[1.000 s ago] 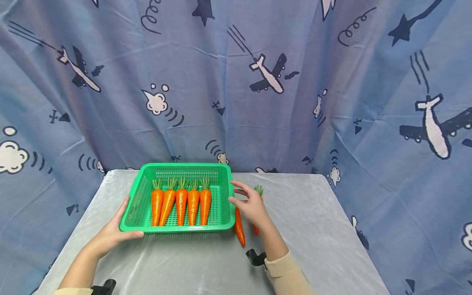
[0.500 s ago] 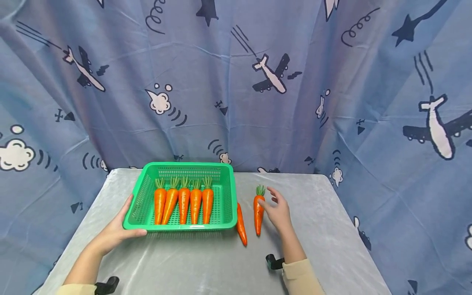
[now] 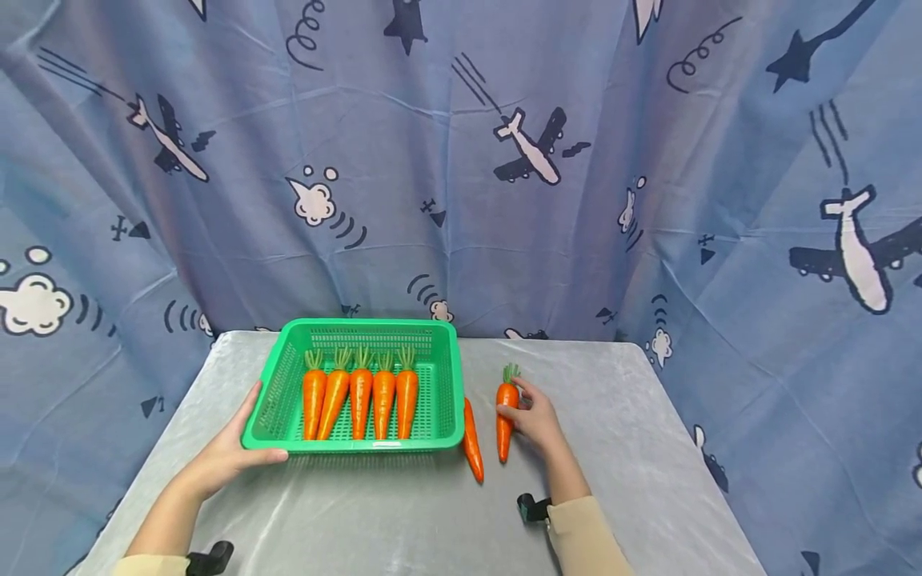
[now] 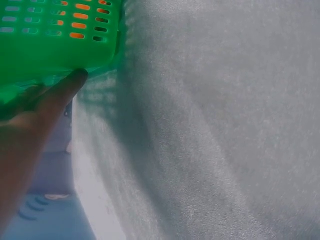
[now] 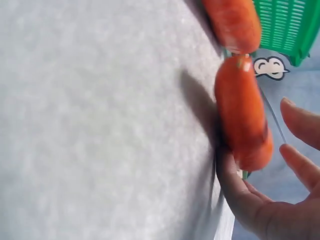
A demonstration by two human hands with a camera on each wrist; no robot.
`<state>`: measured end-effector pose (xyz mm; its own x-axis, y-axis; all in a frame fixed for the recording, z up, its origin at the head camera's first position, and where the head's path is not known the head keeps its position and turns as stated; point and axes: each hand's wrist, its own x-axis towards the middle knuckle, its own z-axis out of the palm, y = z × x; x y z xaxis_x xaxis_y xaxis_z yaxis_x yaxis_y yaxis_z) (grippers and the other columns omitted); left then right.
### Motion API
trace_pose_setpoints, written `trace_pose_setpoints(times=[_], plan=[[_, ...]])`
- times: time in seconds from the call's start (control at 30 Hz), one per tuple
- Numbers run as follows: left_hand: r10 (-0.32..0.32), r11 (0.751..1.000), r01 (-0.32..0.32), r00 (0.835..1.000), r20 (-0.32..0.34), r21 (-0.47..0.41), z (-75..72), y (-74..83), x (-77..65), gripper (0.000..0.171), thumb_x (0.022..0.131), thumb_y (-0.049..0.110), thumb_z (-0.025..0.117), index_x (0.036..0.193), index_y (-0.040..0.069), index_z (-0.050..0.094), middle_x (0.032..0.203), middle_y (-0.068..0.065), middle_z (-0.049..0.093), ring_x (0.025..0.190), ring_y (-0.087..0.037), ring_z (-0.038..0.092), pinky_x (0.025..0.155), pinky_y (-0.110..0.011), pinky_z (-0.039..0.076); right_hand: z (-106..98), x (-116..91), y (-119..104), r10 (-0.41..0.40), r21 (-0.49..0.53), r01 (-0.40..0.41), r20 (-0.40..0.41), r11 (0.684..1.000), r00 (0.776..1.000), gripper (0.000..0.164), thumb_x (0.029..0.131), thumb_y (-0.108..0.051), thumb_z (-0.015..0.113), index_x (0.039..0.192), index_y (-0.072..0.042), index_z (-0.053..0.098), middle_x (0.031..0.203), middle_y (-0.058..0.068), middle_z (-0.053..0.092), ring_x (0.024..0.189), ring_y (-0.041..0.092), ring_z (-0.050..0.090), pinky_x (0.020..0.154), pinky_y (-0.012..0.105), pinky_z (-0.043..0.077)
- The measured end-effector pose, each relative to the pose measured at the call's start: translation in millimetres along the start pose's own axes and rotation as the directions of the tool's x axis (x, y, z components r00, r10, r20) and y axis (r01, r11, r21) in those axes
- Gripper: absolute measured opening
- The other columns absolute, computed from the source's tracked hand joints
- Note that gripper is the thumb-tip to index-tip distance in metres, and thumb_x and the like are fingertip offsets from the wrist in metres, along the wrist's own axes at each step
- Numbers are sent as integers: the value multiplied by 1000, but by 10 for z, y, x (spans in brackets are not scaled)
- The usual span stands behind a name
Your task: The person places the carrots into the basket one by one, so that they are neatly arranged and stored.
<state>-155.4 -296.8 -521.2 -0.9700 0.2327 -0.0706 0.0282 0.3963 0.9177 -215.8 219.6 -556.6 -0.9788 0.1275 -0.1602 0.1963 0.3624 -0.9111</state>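
My left hand (image 3: 225,452) grips the front left corner of a green plastic basket (image 3: 353,446), thumb along the front rim and fingers up the left side. Several orange carrots (image 3: 361,404) with green stem ends lie side by side inside it. To the right, my right hand (image 3: 536,416) is at a loose carrot (image 3: 504,440), its thumb over the upper part in the head view. In the right wrist view, one finger (image 5: 230,175) lies against the carrot's side near the table, while the thumb (image 5: 300,120) stands apart from it.
Another carrot (image 3: 472,452) lies close to the basket's right side, its upper end hidden by the rim. The grey cloth-covered table (image 3: 360,520) meets a blue patterned curtain (image 3: 374,160) behind. A black wrist camera mount (image 3: 531,508) hangs beside the right wrist.
My right hand has left the basket's right rim and moved right to the loose carrot, its fingers coming in around the upper part. The left hand has stayed on the basket.
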Motion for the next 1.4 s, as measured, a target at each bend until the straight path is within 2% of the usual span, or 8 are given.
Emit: trace_pose_setpoints(times=[0.17,0.3,0.43,0.6,0.9,1.17,1.23,1.4], plan=[[1,1000,-1,1000,0,-1,4,0,10,126,81,12,84,161,40,-11,168,-22,0,145,-44,18,91,0,27,66,52,23,-58,-74,57,-7,996,998,66,82,-3,80,144,-6,56,130,26,61,102,32,62,69,29,54],[-7,1000,7,1000,0,-3,6,-7,7,126,81,13,84,162,32,-11,168,-21,1,143,-42,21,91,-1,28,91,74,40,-73,-120,72,-5,990,997,67,79,-2,80,142,-7,58,125,21,64,104,32,62,76,32,54],[-5,1000,5,1000,-2,-6,10,-5,4,126,81,12,84,163,26,-10,168,-21,1,142,-42,21,91,-1,28,80,80,46,-65,-74,64,-14,995,998,68,77,1,80,140,-6,59,127,23,62,107,35,62,74,31,54],[-2,1000,2,1000,6,-15,10,-9,4,126,81,11,84,163,28,-11,168,-22,-1,144,-43,19,91,-1,29,7,51,-14,-38,-12,38,-32,999,999,68,78,2,79,142,-6,57,133,25,58,113,38,60,72,32,57],[2,1000,-2,1000,9,-22,11,12,0,126,81,11,83,163,28,-12,168,-23,-1,145,-43,18,91,-1,28,-124,-80,-464,-52,55,54,-23,997,998,66,84,-4,79,144,-18,56,145,18,53,124,37,55,83,38,59],[9,1000,-9,1000,2,10,6,26,-21,124,83,13,82,162,32,-11,168,-23,5,132,-6,33,93,-3,31,-103,-203,-858,-124,83,124,-5,989,992,64,86,-12,79,144,-25,56,147,11,51,128,35,53,88,42,57],[5,1000,-5,1000,0,13,4,32,-22,124,83,13,82,162,35,-11,168,-23,5,131,-7,34,92,-3,31,-63,-229,-968,-151,85,151,-3,985,989,64,86,-13,80,144,-24,56,147,12,51,128,35,53,89,43,57],[0,1000,0,1000,1,15,9,30,-21,124,83,13,82,162,34,-11,168,-23,6,138,-25,32,92,-3,31,87,-270,-1175,-202,95,199,23,975,979,63,85,-13,81,143,-21,57,147,12,52,127,36,53,91,46,57]])
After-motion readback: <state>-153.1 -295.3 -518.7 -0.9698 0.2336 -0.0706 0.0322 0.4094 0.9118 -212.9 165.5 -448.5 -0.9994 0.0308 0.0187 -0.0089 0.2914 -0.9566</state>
